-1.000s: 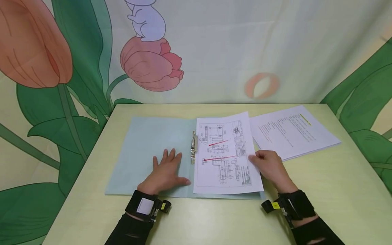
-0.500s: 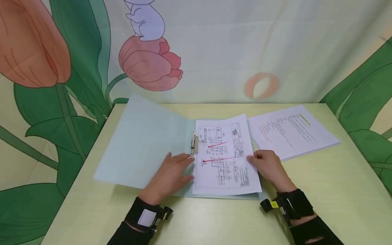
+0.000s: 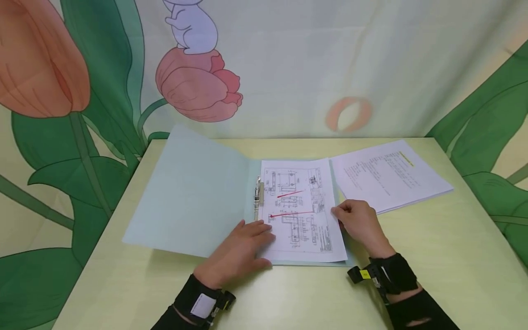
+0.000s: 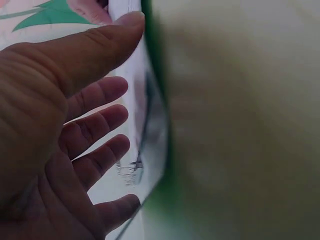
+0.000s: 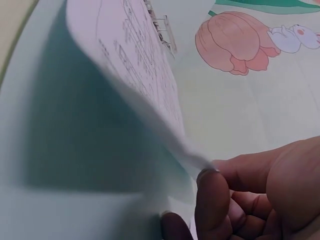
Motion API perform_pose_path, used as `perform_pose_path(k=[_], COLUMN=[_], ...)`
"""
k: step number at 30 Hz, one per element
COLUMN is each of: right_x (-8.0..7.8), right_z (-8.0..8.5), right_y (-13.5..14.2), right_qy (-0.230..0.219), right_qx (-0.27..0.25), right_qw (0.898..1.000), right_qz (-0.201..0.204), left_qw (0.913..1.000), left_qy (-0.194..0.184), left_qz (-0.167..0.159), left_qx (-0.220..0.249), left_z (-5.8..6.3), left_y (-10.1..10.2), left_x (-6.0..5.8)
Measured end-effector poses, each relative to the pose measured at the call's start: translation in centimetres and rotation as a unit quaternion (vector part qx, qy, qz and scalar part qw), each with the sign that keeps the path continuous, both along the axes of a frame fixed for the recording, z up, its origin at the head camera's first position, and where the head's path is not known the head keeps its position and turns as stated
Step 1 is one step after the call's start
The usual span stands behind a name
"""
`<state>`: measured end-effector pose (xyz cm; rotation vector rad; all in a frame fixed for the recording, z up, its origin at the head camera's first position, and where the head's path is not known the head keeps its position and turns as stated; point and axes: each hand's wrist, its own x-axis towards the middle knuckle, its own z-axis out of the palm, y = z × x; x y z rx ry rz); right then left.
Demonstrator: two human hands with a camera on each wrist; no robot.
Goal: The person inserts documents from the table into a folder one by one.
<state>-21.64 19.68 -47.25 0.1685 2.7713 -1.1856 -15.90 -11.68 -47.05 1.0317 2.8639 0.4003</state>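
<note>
A light blue folder (image 3: 189,197) lies spread on the table, its left cover slanting up off the surface. Over its right half is a sheaf of paper (image 3: 303,240) printed with technical drawings and two red arrows. A metal clip (image 3: 259,195) runs along the sheaf's left edge at the fold. My left hand (image 3: 237,252) rests with extended fingers on the lower left corner of the paper. In the left wrist view its fingers (image 4: 102,90) are spread beside the paper edge. My right hand (image 3: 363,224) pinches the paper's right edge between thumb and finger, lifting it off the folder (image 5: 85,135).
A second stack of printed sheets (image 3: 392,176), with a yellow highlighted line, lies askew at the back right, partly beside the folder. The pale table (image 3: 297,298) backs onto a curtain (image 3: 288,68) patterned with tulips and a rabbit.
The folder's left cover has risen from flat to slanting. My left hand has moved from that cover rightward onto the paper's lower left corner. The right hand keeps its pinch.
</note>
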Motion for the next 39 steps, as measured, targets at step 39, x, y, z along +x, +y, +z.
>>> perform_pose_path(k=[39], right_x=[2.9], right_z=[-0.5], right_y=[7.8], right_qy=[0.003], right_qx=[0.175], right_qw=[0.979], right_qz=[0.101], left_qw=[0.9992], left_qy=[-0.015], left_qz=[0.036], left_qx=[-0.002], left_z=[-0.5], left_y=[-1.8], left_x=[-0.1])
